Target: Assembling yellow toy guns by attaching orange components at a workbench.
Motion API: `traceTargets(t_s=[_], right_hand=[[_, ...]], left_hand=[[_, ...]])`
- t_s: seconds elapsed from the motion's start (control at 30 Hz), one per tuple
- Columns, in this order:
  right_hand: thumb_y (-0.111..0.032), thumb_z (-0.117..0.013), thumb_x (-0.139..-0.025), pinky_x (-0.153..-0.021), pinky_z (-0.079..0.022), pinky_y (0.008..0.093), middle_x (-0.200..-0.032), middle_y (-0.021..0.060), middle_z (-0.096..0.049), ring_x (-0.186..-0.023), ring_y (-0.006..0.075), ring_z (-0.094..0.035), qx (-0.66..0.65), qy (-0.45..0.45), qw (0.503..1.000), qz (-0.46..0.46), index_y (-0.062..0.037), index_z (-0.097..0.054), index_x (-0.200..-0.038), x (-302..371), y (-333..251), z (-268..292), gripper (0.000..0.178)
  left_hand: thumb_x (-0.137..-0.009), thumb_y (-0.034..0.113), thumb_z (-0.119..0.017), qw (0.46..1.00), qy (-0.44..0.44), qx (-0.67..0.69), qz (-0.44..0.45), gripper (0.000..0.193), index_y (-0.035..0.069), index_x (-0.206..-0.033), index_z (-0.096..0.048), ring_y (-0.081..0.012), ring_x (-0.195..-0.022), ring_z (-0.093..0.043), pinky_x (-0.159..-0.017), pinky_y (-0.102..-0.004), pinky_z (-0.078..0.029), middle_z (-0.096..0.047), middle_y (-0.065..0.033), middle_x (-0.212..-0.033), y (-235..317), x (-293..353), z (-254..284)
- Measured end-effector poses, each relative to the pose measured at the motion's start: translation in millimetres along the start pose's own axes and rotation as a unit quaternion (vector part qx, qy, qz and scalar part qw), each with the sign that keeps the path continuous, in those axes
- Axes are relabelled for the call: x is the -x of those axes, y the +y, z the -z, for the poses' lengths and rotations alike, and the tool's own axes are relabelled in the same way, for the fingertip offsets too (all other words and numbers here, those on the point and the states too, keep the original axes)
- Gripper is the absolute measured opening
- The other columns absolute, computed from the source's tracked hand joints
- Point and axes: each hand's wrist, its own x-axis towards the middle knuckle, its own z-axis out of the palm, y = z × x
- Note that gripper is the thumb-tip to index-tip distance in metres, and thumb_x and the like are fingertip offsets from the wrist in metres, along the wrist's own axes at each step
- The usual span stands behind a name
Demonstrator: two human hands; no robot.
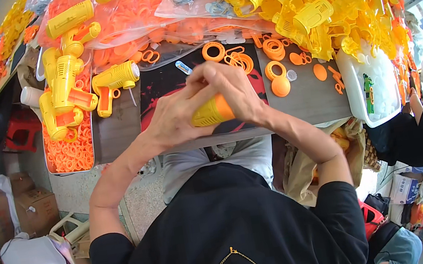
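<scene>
Over the dark red-patterned mat (159, 77), both hands close around one yellow plastic toy casing (206, 114) with an orange end. My left hand (173, 117) wraps it from the left. From the right and above, my right hand (238, 91) grips it, fingers meeting the left hand's at the top. The fingers hide much of the casing. Beyond the hands lie orange plastic rings (213, 51) and looped orange parts (241, 61), with a small blue-and-white cylinder (184, 68) nearby.
Yellow pistol-shaped toy bodies (64, 80) lie over a tray of small orange parts (70, 154) on the left. Yellow shells (309, 16) pile up at the far right, above a white bin (371, 83). Bagged orange parts (122, 11) fill the back. A person (409, 135) is at right.
</scene>
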Motion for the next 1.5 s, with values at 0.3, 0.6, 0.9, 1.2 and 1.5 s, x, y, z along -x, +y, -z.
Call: traceTargets(t_s=[0.3,0.6,0.9,1.2,1.5], right_hand=[[-0.010,-0.059,-0.088,-0.080,-0.051,0.0475,-0.084,0.0172,-0.071,-0.090,0.0361,-0.066,0.674,0.184,0.713,-0.057,-0.0030,-0.063,-0.100,-21.2,129.3,110.9,0.015],[-0.006,-0.059,-0.087,-0.068,-0.053,0.0425,-0.076,0.0179,-0.069,-0.072,0.0334,-0.069,0.603,0.160,0.768,-0.143,-0.0010,-0.056,-0.108,-4.1,109.3,103.3,0.022],[-0.008,-0.058,-0.101,-0.063,-0.048,0.0246,-0.081,0.0032,-0.058,-0.068,0.0115,-0.057,-0.431,0.198,0.878,-0.065,-0.0024,-0.059,-0.108,28.6,11.8,2.6,0.009],[-0.005,-0.064,-0.097,-0.062,-0.059,0.0276,-0.089,0.0101,-0.068,-0.073,0.0192,-0.071,-0.365,0.253,0.892,-0.084,-0.0042,-0.055,-0.099,28.4,13.4,-63.6,0.010],[-0.019,-0.077,-0.088,-0.107,-0.037,0.0409,-0.130,0.0160,-0.052,-0.128,0.0298,-0.044,0.164,0.286,0.944,-0.014,-0.0022,-0.057,-0.131,38.9,-2.7,-68.2,0.050]], left_hand=[[-0.089,0.029,-0.071,0.702,0.145,0.649,0.256,0.076,0.002,-0.149,-0.035,-0.0232,-0.118,-0.060,-0.105,-0.0382,-0.048,-0.056,-0.0149,-0.131,-20.9,82.3,10.8],[-0.098,0.057,-0.047,0.486,0.226,0.833,0.137,0.072,0.004,-0.147,-0.037,-0.0335,-0.118,-0.057,-0.110,-0.0590,-0.037,-0.057,-0.0153,-0.127,-16.2,71.0,-6.5],[-0.101,0.034,-0.061,0.698,0.346,0.595,0.198,0.056,0.008,-0.142,-0.034,-0.0228,-0.106,-0.064,-0.090,-0.0396,-0.055,-0.057,-0.0113,-0.118,-24.2,-11.1,-45.6],[-0.102,0.033,-0.059,0.733,0.436,0.491,0.180,0.053,0.009,-0.140,-0.030,-0.0140,-0.105,-0.055,-0.091,-0.0297,-0.048,-0.050,-0.0074,-0.122,-14.7,-11.6,-59.0],[-0.078,0.000,-0.080,0.740,0.428,0.466,0.229,0.076,0.008,-0.139,-0.034,-0.0181,-0.100,-0.063,-0.085,-0.0341,-0.056,-0.056,-0.0079,-0.115,-9.4,5.1,-42.4]])
